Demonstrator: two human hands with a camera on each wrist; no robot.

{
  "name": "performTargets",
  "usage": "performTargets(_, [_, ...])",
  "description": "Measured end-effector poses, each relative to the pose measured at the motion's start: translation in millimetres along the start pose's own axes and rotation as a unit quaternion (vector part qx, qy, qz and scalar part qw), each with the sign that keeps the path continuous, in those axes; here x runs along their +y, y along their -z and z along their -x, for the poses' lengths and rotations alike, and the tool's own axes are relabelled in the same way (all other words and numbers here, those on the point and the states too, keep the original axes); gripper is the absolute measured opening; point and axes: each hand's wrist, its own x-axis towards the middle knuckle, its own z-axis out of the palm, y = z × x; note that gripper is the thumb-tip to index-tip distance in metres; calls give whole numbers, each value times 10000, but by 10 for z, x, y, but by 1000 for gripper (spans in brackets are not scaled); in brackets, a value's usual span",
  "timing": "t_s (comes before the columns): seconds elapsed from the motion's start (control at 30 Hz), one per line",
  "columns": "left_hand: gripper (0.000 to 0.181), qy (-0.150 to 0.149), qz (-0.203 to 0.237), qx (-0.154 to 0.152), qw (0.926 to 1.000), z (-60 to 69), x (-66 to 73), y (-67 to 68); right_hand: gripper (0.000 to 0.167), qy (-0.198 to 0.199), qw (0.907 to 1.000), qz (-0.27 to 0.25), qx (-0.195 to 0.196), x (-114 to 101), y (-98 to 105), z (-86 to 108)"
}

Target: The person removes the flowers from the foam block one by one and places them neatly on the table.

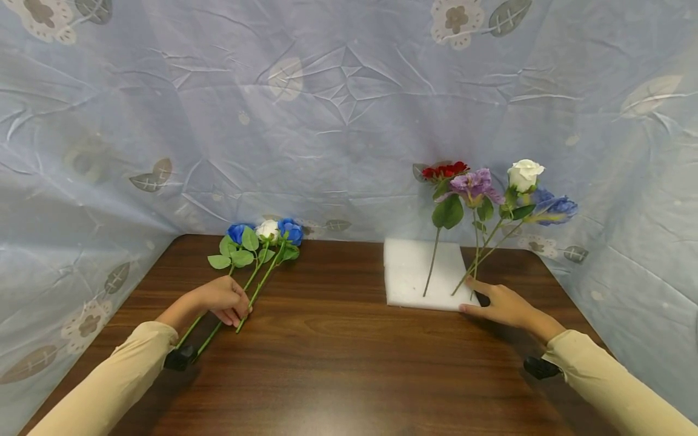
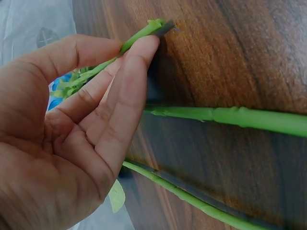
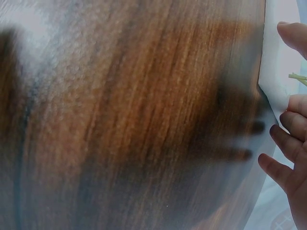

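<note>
In the head view my left hand (image 1: 225,301) pinches the lower stem of the right-hand blue rose (image 1: 291,231) between thumb and fingertips; the left wrist view shows the stem end (image 2: 156,26) poking past the fingers. Two more stems pass under that hand, belonging to a white rose (image 1: 267,229) and another blue rose (image 1: 238,232). My right hand (image 1: 504,307) is at the near right corner of a white foam block (image 1: 403,272), thumb and fingers spread along it. From the foam rise a red flower (image 1: 444,171), a purple flower (image 1: 473,185), a white rose (image 1: 525,175) and a blue flower (image 1: 553,207).
A dark brown wooden table (image 1: 327,363) lies under everything. Behind it and at both sides hangs a pale blue cloth (image 1: 338,121) with leaf prints. Dark wrist devices sit below each sleeve cuff.
</note>
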Motion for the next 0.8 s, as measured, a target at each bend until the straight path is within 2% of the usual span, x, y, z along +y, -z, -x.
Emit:
performTargets(0.23, [26,205,126,118,9996,-12,-6,2,86,1,10000,58,-33,4,5,-1])
performTargets(0.47, [23,403,132,316,9986,-12,5,10,87,-33,9999,107,-30,-1,21,-2])
performTargets(0.8, [18,553,221,280,9978,-9,46,19,87,-36,9999,129,-27,3,6,7])
